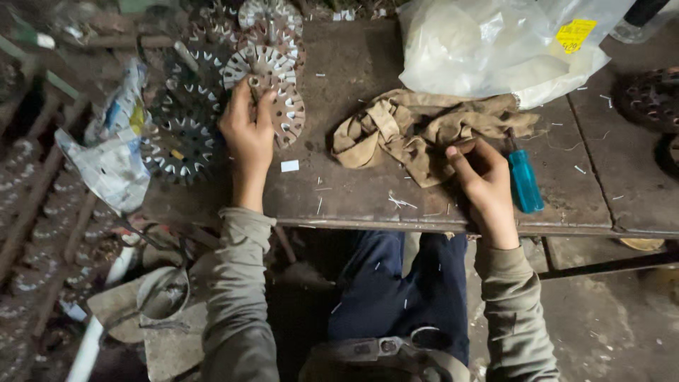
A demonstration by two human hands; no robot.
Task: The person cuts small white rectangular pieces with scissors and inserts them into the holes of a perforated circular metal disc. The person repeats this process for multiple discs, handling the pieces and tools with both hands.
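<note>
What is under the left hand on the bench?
The left hand rests on a slotted round metal disc, one of a heap of overlapping discs on the workbench. The palm covers the part of the disc beneath it.

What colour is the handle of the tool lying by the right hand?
Translucent blue-teal; the screwdriver handle lies beside the right hand, clearest in the head view.

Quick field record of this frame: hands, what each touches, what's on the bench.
left hand: on a slotted metal disc, fingers gripping its edge
right hand: closed, at the rag; contents hidden
screwdriver: blue handle, right of right hand
disc pile: left end of bench
plastic bag: behind rag
bench: dark metal, littered with small white bits
</note>
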